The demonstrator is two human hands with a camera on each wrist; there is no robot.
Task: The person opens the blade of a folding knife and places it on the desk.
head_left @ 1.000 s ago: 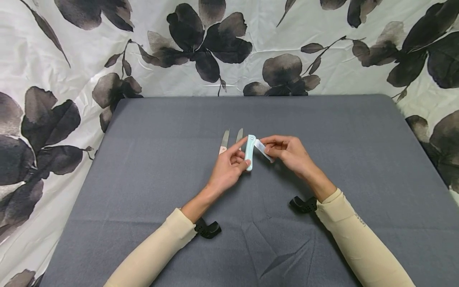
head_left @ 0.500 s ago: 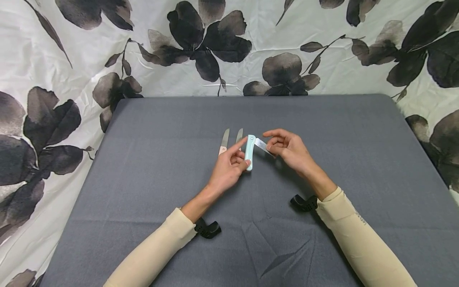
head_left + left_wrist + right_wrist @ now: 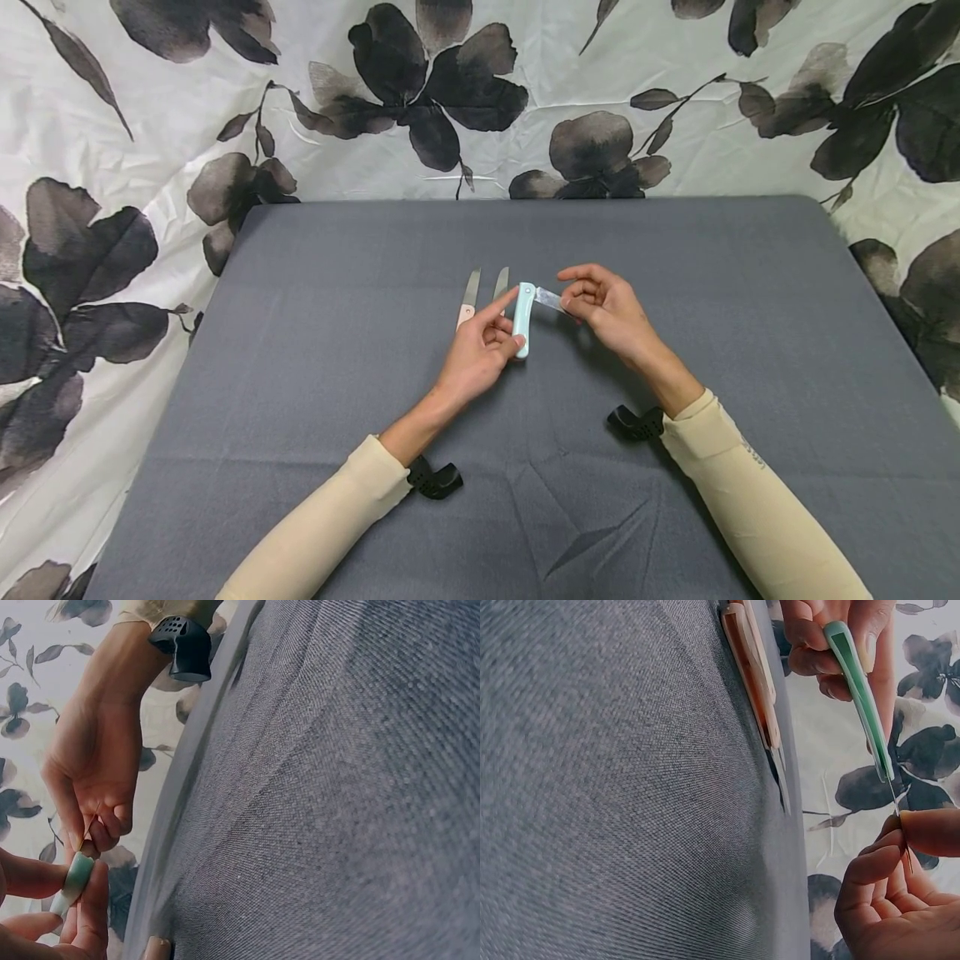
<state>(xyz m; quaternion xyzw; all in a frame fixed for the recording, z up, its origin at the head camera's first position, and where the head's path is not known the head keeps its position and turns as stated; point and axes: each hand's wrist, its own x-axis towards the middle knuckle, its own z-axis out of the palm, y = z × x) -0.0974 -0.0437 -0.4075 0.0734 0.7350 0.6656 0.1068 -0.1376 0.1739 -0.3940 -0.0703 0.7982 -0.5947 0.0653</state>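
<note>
A folding knife with a mint-green handle [image 3: 522, 321] is held above the table between both hands. My left hand [image 3: 477, 357] grips its handle, index finger stretched along the pivot end. The metal blade [image 3: 549, 298] sticks out to the right, partly unfolded. Thumb and fingers of my right hand [image 3: 611, 315] pinch the blade near its tip, as the right wrist view also shows with the slotted handle [image 3: 859, 694]. Two other knives lie open on the table behind the left hand: one with a pinkish handle [image 3: 466, 313], the other showing mostly its blade [image 3: 501, 283].
A grey cloth [image 3: 337, 350] covers the table, with creases near the front. Behind and beside it hangs a white fabric with dark flowers [image 3: 480, 158]. Black wrist cameras [image 3: 435, 479] are strapped at both sleeves.
My right hand has moved slightly up and right, swinging the blade farther out from the handle. My left hand has stayed in place on the handle.
</note>
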